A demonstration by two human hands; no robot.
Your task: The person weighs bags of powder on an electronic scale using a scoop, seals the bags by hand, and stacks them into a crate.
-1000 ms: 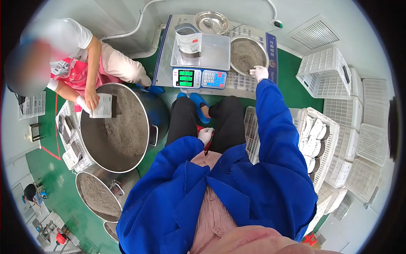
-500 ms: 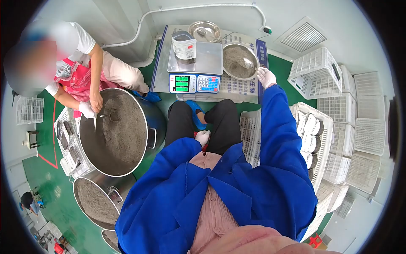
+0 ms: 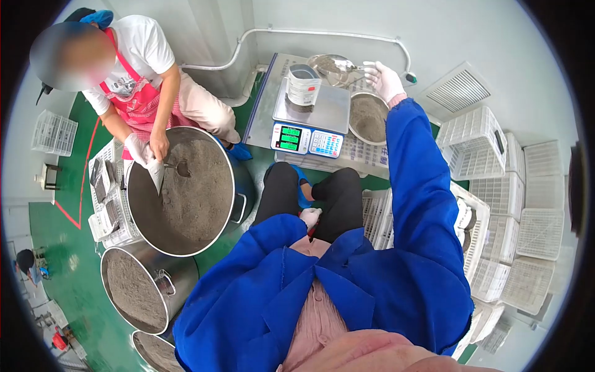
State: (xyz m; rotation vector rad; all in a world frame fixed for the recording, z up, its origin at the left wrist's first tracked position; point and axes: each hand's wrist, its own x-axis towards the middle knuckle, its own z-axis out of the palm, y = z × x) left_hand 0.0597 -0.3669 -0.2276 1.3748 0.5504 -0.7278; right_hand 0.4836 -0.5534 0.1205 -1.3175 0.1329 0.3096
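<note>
My gloved right hand [image 3: 383, 79] is raised behind the table, its fingers pinched on the handle of a metal spoon [image 3: 355, 67]. The spoon points left across the rear steel bowl [image 3: 319, 62]. Below the hand sits a steel bowl of grey-brown powder [image 3: 368, 118]. An upright white-and-grey pouch [image 3: 302, 88] with an open top stands on the scale's steel plate [image 3: 338, 111]. My gloved left hand [image 3: 310, 217] rests closed in my lap, with something red just under it; I cannot tell what it holds.
At left a co-worker [image 3: 149, 80] dips a pouch [image 3: 155, 177] into a large steel pot [image 3: 232, 186] of powder. More powder fills a second pot [image 3: 152, 330]. White plastic crates [image 3: 496, 192] are stacked at right; one crate [image 3: 480, 239] holds filled pouches.
My right hand has lifted the spoon out of the powder bowl and moved it back and left toward the rear bowl. The view has shifted; the co-worker's pouch sits deeper in the pot.
</note>
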